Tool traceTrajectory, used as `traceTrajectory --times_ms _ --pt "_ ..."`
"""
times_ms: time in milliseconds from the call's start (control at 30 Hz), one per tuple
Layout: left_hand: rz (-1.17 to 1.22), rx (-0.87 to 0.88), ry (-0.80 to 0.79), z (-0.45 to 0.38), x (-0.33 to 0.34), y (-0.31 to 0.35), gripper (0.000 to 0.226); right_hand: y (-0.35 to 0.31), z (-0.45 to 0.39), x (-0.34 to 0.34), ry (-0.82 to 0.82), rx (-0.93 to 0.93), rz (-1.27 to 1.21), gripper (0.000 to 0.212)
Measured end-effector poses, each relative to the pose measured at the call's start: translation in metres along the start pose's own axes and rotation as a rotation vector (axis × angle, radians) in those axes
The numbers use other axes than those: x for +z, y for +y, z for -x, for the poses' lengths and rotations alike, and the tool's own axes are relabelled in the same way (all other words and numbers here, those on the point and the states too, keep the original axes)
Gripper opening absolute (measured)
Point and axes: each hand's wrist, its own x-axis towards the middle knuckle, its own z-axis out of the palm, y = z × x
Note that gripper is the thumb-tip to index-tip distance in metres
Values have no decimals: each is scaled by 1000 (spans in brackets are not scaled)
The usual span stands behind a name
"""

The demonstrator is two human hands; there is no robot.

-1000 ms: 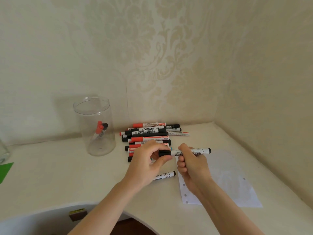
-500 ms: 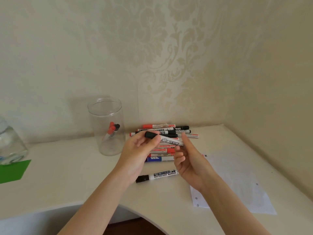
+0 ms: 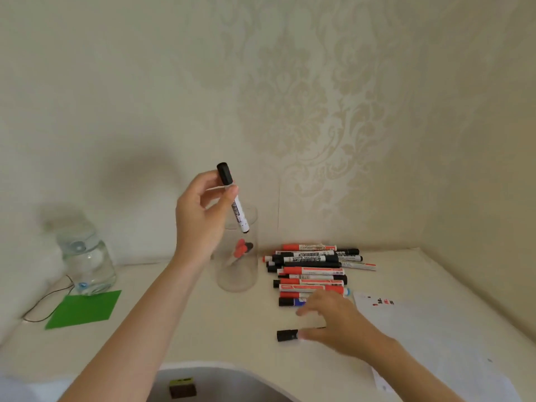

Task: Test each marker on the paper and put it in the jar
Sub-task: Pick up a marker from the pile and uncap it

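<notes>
Pale damask wallpaper closes off a corner behind a cream desk (image 3: 203,323). Toward the middle of it stands a clear jar (image 3: 239,274), open at the top, with a red-capped and a black-capped marker leaning inside. Above its mouth the left hand (image 3: 200,216) pinches a black-capped whiteboard marker (image 3: 233,197) between thumb and fingertips just under the cap; the marker's long axis runs close to upright, cap end up and tilted slightly left, tail end down at the jar's rim. Right of the jar lies a pile of markers (image 3: 311,271), red, black and one blue, nearly all lengthwise left to right. Nearer, the right hand (image 3: 339,323) reaches low over the desk with fingers spread and blurred by motion, fingertips at a lone black-capped marker (image 3: 287,335) lying left to right, cap to the left; I cannot tell whether it has hold of it. A white paper (image 3: 435,338) with small red and black test marks lies on the right. Far left sit a glass bottle (image 3: 85,262) and a green sheet (image 3: 84,309).
</notes>
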Motion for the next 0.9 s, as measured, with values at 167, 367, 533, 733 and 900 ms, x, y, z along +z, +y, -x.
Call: traceTrajectory --times_ms 167,367,533,733,900 --pt "-161 103 -7 -31 8 -12 35 13 -4 13 -11 -17 232 31" --pt "-619 71 -199 -21 6 -53 33 11 -10 3 173 71 -234 12" --pt "-706 59 -200 -21 3 -59 28 17 -16 0 202 166 -447 5" --pt "-565 401 -721 22 44 -44 16 15 -11 -18 213 119 -637 19" --pt "-889 432 -1012 70 75 -75 34 16 8 -43 353 131 -759 13"
